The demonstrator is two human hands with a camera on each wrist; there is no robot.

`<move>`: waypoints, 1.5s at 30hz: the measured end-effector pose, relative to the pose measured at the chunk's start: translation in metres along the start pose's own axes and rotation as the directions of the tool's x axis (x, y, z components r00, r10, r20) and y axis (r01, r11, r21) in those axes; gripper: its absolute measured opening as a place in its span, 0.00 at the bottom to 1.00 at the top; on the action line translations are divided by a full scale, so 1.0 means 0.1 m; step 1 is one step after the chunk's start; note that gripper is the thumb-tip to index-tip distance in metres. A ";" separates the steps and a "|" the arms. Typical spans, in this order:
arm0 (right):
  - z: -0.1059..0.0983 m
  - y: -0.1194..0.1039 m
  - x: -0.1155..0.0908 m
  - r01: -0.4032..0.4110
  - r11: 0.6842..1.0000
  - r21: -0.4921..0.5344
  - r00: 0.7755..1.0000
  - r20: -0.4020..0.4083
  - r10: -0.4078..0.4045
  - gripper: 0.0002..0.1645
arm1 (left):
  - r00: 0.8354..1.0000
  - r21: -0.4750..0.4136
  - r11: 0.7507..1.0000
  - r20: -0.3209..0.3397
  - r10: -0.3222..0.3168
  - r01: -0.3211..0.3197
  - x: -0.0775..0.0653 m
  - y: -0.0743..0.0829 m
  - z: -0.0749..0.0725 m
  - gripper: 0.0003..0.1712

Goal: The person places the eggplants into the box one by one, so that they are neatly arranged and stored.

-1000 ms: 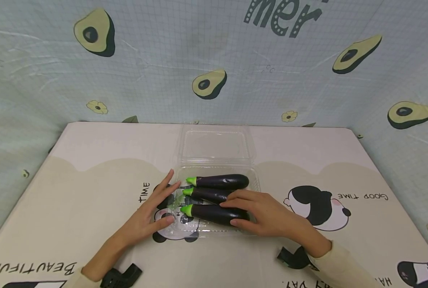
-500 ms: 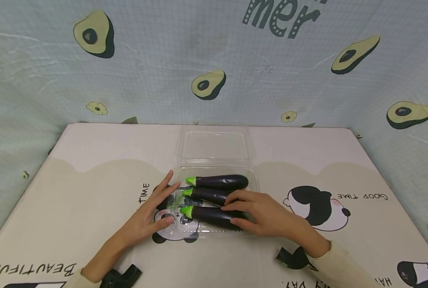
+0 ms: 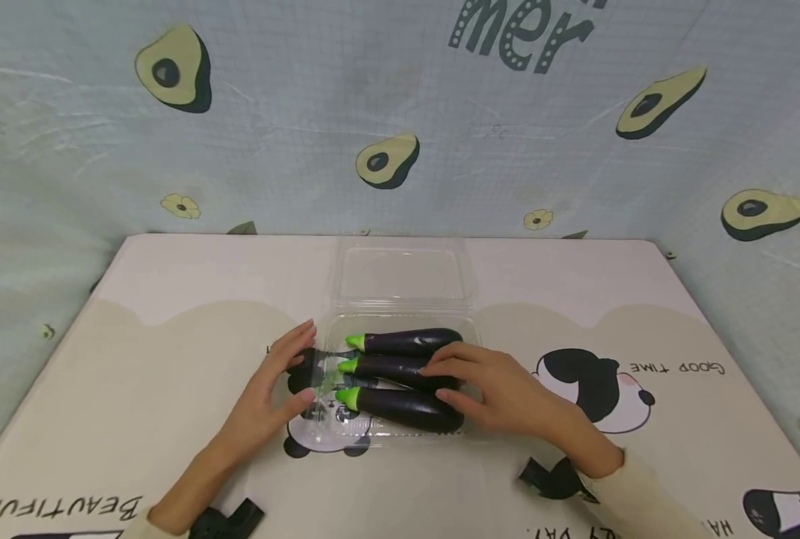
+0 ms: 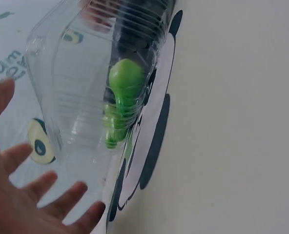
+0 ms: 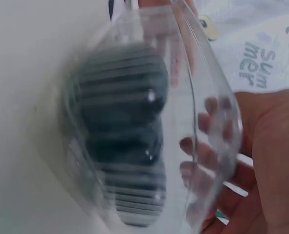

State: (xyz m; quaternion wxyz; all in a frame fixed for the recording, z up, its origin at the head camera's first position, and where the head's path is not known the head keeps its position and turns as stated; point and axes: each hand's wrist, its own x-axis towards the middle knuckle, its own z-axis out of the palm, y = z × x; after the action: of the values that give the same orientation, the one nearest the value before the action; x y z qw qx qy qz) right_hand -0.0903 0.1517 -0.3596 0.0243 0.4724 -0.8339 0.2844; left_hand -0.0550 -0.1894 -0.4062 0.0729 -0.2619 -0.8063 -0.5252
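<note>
Three dark eggplants with green stems lie side by side in a clear plastic clamshell container [image 3: 477, 329]: a near eggplant [image 3: 406, 409], a middle eggplant [image 3: 382, 367] and a far eggplant [image 3: 409, 342]. My right hand [image 3: 507, 393] hovers over their blunt right ends, its loosely bent fingers overlapping the middle one in the head view. The right wrist view shows those fingertips through the container wall, apart from the eggplants. Beside the container's left edge is my left hand [image 3: 261, 400], fingers extended; the left wrist view shows green stems [image 4: 126, 80] through the plastic.
The container's clear lid [image 3: 402, 273] lies folded back toward the far table edge. A printed cloth [image 3: 171, 374] covers the table. Behind it rises an avocado-patterned sheet [image 3: 272, 142]. A black wrist mount [image 3: 227, 520] sits at each wrist.
The near eggplant has settled slightly toward the front, and my right fingers have lifted off it toward the middle one. My left hand has drawn back slightly left from the container's edge.
</note>
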 end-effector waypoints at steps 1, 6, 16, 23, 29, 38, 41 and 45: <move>-0.02 0.01 0.01 -0.016 1.000 0.011 1.000 -0.025 0.016 0.17 | 1.000 -0.001 1.000 -0.020 0.000 0.000 0.01 0.02 -0.01 0.41; -0.11 0.12 0.03 -0.090 0.994 0.062 0.985 -0.140 0.098 0.17 | 0.995 0.028 0.998 -0.075 -0.058 0.060 0.10 0.10 -0.09 0.41; -0.28 0.38 0.06 -0.341 0.922 0.180 0.880 -0.285 0.381 0.20 | 0.970 -0.024 0.970 -0.028 -0.241 0.240 0.37 0.07 -0.27 0.37; -0.29 0.65 0.06 -0.514 0.722 0.464 0.744 -0.177 0.644 0.25 | 0.930 -0.217 0.911 -0.030 -0.366 0.351 0.59 -0.03 -0.31 0.32; -0.26 0.78 0.13 -0.573 0.552 0.606 0.672 -0.038 0.740 0.30 | 0.925 -0.363 0.867 -0.035 -0.379 0.342 0.71 -0.10 -0.23 0.32; -0.23 0.86 0.24 -0.618 0.400 0.676 0.588 0.061 0.806 0.31 | 0.906 -0.483 0.799 -0.024 -0.422 0.359 0.88 -0.19 -0.12 0.34; -0.22 0.88 0.26 -0.613 0.378 0.694 0.585 0.077 0.807 0.32 | 0.903 -0.467 0.802 -0.015 -0.429 0.373 0.92 -0.20 -0.10 0.34; -0.23 0.88 0.27 -0.601 0.374 0.706 0.597 0.086 0.798 0.32 | 0.902 -0.446 0.808 0.002 -0.431 0.387 0.95 -0.20 -0.07 0.34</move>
State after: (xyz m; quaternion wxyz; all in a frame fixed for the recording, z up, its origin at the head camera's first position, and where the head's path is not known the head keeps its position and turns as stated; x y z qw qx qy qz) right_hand -0.1809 0.1763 -0.3718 -0.1586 -0.0005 -0.7781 0.6077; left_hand -0.1471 -0.1690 -0.3816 -0.0624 -0.0654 -0.7009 -0.7075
